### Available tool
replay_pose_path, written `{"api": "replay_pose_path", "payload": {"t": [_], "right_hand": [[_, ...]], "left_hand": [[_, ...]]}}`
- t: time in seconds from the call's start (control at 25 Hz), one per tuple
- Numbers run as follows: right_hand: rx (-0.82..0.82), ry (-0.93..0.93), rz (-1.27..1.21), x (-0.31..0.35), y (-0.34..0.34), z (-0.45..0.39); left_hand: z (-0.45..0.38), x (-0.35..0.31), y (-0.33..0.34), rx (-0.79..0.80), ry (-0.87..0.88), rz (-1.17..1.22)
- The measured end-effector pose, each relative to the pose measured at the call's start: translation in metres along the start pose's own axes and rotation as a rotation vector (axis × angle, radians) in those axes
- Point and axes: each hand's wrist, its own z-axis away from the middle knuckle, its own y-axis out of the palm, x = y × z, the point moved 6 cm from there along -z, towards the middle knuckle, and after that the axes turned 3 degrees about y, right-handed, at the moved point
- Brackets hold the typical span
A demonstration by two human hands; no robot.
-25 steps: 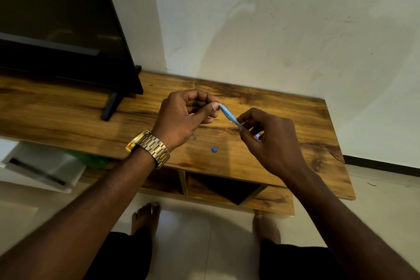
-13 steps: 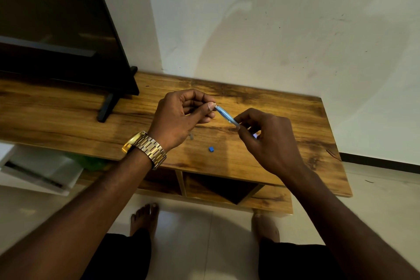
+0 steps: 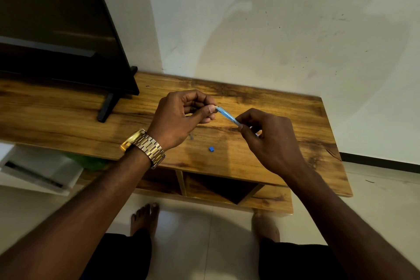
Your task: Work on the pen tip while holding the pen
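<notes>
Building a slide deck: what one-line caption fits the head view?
Left hand and right hand pinch opposite ends of a blue pen above a wooden table.

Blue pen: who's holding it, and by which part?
Both hands. The left hand pinches one end of the slim blue pen between thumb and fingers; the right hand pinches the opposite end. Its middle spans free above the wooden table.

I can't see either end of the blue stick (image 3: pixel 228 117); my left hand (image 3: pixel 181 120) and right hand (image 3: pixel 270 141) cover them. The television (image 3: pixel 56 29) is cut off by the frame's edge, and the blue bit (image 3: pixel 211 148) is too small to identify.
</notes>
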Motion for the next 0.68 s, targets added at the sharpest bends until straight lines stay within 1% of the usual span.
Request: {"api": "replay_pose_path", "payload": {"t": [0.08, 0.16, 0.2, 0.28, 0.4, 0.44, 0.56, 0.64, 0.68], "right_hand": [[0.005, -0.008, 0.017, -0.0002, -0.0006, -0.0008], [0.006, -0.023, 0.065, 0.0001, -0.0019, -0.0013], [0.014, -0.022, 0.079, -0.0003, -0.0022, -0.0014], [0.041, -0.007, 0.044, -0.0023, -0.0023, -0.0015], [0.101, 0.035, -0.117, -0.0042, -0.0005, -0.0003], [0.117, 0.042, -0.150, -0.0038, 0.0009, 0.0004], [0.145, 0.050, -0.172, -0.0041, 0.0057, 0.0010], [0.141, 0.069, -0.188, -0.0048, 0.0064, 0.0004], [0.121, 0.083, -0.203, -0.0056, 0.0045, -0.0004]], "left_hand": [[0.0000, -0.0014, -0.0016, 0.013, 0.041, -0.111], [0.0014, -0.0035, -0.0001, 0.061, 0.102, -0.253], [0.0022, -0.0035, 0.0011, 0.081, 0.114, -0.282], [0.0021, -0.0015, 0.0003, 0.074, 0.080, -0.225], [-0.0003, 0.0021, -0.0033, 0.005, -0.011, 0.012], [-0.0006, 0.0024, -0.0032, -0.007, -0.021, 0.042], [-0.0002, -0.0009, 0.0003, -0.002, 0.035, -0.043], [-0.0010, 0.0005, 0.0013, 0.008, 0.062, -0.042], [-0.0026, 0.0047, 0.0001, -0.001, 0.049, -0.033]]}}
